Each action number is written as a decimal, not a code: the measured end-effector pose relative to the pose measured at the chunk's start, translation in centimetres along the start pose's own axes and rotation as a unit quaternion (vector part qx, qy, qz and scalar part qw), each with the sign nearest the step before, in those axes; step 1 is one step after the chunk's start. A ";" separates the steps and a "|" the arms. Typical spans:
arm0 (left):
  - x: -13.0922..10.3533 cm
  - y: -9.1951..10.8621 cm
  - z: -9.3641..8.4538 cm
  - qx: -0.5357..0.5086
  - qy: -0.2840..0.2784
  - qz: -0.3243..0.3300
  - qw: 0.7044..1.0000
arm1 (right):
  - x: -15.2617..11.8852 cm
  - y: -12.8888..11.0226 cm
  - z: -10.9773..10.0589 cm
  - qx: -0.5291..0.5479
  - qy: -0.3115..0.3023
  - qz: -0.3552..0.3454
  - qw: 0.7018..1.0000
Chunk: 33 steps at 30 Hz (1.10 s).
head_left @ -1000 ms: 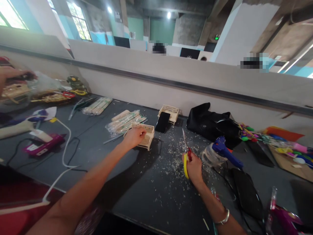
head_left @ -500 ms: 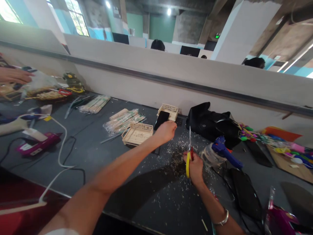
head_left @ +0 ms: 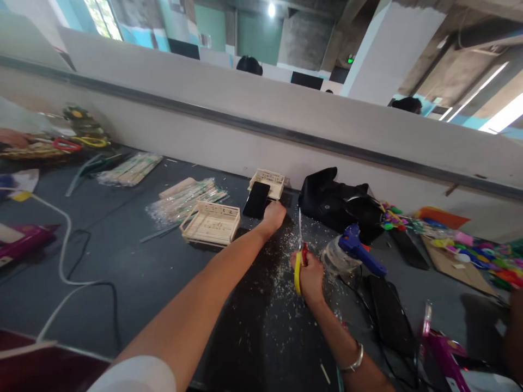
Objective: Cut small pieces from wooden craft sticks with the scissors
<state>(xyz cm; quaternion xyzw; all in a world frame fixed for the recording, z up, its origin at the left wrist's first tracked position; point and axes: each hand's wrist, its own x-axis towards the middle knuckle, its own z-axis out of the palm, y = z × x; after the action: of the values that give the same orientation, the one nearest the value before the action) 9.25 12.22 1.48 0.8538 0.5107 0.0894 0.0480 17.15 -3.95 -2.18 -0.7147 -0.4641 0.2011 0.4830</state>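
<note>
My left hand (head_left: 274,215) is closed beside the lower right corner of a black phone (head_left: 257,200); what its fingers hold, if anything, is hidden. The phone leans against a small stick-built tray (head_left: 277,184) near the partition. Another stick tray (head_left: 216,222) stands left of my left forearm. My right hand (head_left: 311,276) is wrapped round scissors (head_left: 298,272) with yellow and red handles, blades pointing away from me. Small pale scraps (head_left: 281,277) are scattered between and below my hands.
Bagged sticks (head_left: 190,200) lie left of the trays. A black bag (head_left: 341,201), a blue glue gun (head_left: 362,250) on a clear container, and a dark phone-like slab (head_left: 390,316) are at right. A white cable (head_left: 65,245) runs at left; another person's hand (head_left: 14,138) is far left.
The view has turned, so the table things appear further left. My left hand has come down closer to the table beside the phone. My right hand still holds the scissors.
</note>
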 end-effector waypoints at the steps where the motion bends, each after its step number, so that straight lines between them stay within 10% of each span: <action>1: 0.0 -0.1 0.0 0.005 -0.003 0.003 1.000 | 0.0 0.0 0.0 0.000 -0.002 0.000 1.000; 33: -3.7 -1.5 -0.8 -0.152 -0.043 0.077 0.984 | 0.1 -0.2 0.1 -0.035 0.009 -0.044 0.998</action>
<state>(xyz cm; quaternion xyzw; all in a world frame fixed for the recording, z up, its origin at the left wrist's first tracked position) 6.13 9.68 1.62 0.8765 0.4210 0.1326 0.1919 17.00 -3.81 -2.07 -0.7119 -0.4971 0.1567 0.4706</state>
